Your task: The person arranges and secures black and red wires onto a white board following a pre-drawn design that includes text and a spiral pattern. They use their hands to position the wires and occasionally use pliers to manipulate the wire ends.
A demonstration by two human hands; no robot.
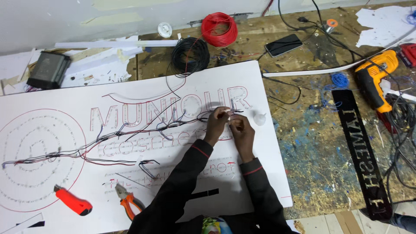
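Head view: I look down on my two hands at work over a white sign board [268, 173] lying on a paint-stained wooden floor [312, 151].
Left hand [216, 123]: my fingers are pinched together on a thin wire end near the right-hand end of the large outlined letters; the palm is turned away from the camera.
Right hand [242, 132]: curled, fingertips meeting those of my left hand on the same wire; how tight the pinch is cannot be made out.
Wire bundle [130, 134]: red and black leads run from my hands leftward across the board to the ringed circle.
Near the board: black wire coil [190, 54], red wire coil [219, 28], phone [284, 44], yellow drill [377, 78].
On the board: orange-handled pliers [129, 201], red utility knife [73, 201], small white bottle [259, 118] just beside my right hand.
Hidden or unclear: the wire tip itself is too small to see; the board's left edge is cut off.
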